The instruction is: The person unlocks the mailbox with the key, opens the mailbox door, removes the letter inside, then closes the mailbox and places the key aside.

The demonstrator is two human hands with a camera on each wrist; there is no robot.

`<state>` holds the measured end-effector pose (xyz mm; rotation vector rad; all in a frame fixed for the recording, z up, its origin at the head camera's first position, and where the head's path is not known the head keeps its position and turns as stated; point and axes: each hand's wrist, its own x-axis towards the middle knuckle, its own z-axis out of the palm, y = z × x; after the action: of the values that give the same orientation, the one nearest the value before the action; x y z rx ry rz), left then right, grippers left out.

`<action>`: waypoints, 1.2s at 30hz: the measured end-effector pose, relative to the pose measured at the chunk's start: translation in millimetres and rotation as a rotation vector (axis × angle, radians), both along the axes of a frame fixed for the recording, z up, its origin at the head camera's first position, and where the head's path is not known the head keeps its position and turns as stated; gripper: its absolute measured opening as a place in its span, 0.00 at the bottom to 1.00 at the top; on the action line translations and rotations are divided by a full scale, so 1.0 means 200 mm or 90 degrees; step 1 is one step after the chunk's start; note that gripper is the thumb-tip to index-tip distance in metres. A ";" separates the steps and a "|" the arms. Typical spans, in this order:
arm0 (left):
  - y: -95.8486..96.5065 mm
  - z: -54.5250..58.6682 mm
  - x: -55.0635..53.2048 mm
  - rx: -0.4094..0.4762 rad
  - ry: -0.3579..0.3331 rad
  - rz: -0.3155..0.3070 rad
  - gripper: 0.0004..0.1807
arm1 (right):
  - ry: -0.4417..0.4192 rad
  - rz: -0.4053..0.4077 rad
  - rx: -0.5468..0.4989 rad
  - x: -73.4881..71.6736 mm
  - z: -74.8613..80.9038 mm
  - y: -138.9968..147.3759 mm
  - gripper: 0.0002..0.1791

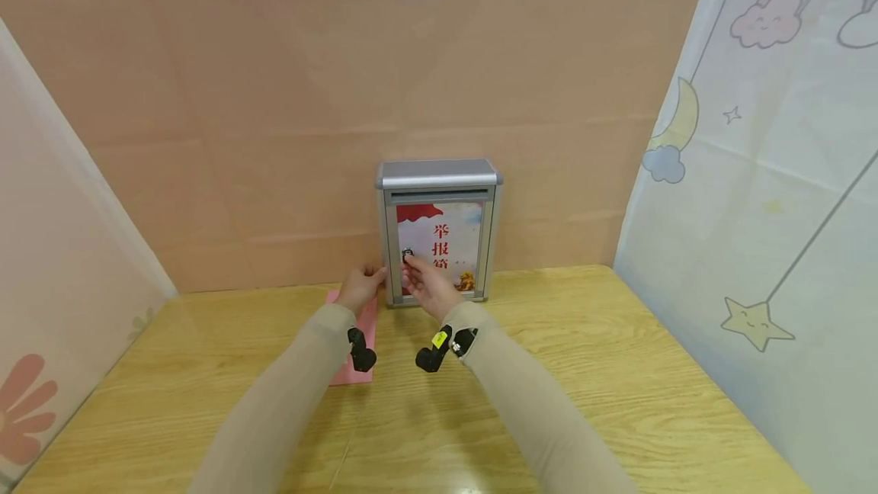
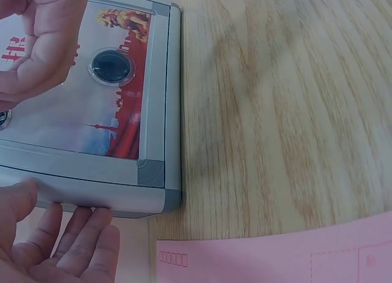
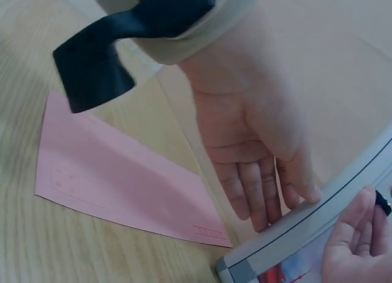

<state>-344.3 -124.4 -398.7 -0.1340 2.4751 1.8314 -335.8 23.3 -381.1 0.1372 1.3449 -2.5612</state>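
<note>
A grey metal report box [image 1: 439,174] stands upright against the back wall, with a slot near its top and a printed front panel. My right hand [image 1: 430,290] pinches a small black-headed key [image 3: 382,202] at the lock [image 1: 408,251] on the left of that panel. The key's shaft is hidden. My left hand [image 1: 360,288] rests against the box's left side, fingers extended and thumb touching near the front edge, as the left wrist view [image 2: 67,243] shows. Below the left hand, a pink envelope [image 3: 116,154] lies on the table, partly covered by the forearm in the head view.
The wood-grain table [image 1: 604,372] meets a peach back wall [image 1: 274,97] just behind the box. Patterned white side walls [image 1: 754,197] stand left and right. A round dark window [image 2: 112,67] sits low on the box's panel.
</note>
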 end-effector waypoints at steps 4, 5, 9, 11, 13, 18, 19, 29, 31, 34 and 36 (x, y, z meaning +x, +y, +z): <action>0.00 0.00 0.00 0.002 0.001 -0.004 0.21 | -0.008 -0.020 0.011 0.01 0.00 0.00 0.05; 0.00 0.00 0.00 0.001 0.004 -0.005 0.21 | -0.007 -0.020 0.015 0.01 0.00 0.00 0.06; 0.00 0.00 -0.01 -0.008 0.010 -0.006 0.22 | 0.002 -0.014 0.017 0.00 0.01 0.00 0.06; -0.01 0.00 -0.02 -0.009 0.005 -0.004 0.22 | 0.003 -0.010 0.021 0.00 0.01 0.00 0.06; -0.01 -0.01 -0.02 -0.009 0.000 -0.003 0.22 | 0.000 -0.009 0.026 0.00 0.02 0.00 0.06; -0.01 -0.01 -0.03 -0.012 -0.006 -0.001 0.21 | -0.027 -0.008 0.000 0.01 0.03 0.00 0.05; -0.01 -0.01 -0.03 -0.011 -0.007 0.000 0.21 | -0.035 -0.006 -0.013 0.01 0.03 0.01 0.05; 0.01 -0.01 -0.02 0.005 -0.004 -0.001 0.22 | -0.001 0.006 0.086 0.02 0.06 0.04 0.10; 0.00 -0.01 -0.02 0.007 -0.005 0.002 0.23 | -0.001 0.003 0.090 0.03 0.07 0.03 0.11; 0.00 0.00 -0.02 0.012 -0.006 0.005 0.23 | -0.019 0.001 0.058 0.02 0.08 0.03 0.10; 0.00 0.00 -0.02 0.013 -0.005 0.003 0.23 | -0.038 -0.004 0.029 0.02 0.08 0.02 0.08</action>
<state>-347.6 -124.1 -398.9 -0.1470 2.4521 1.8544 -331.9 27.9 -365.3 0.2251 1.3825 -2.5116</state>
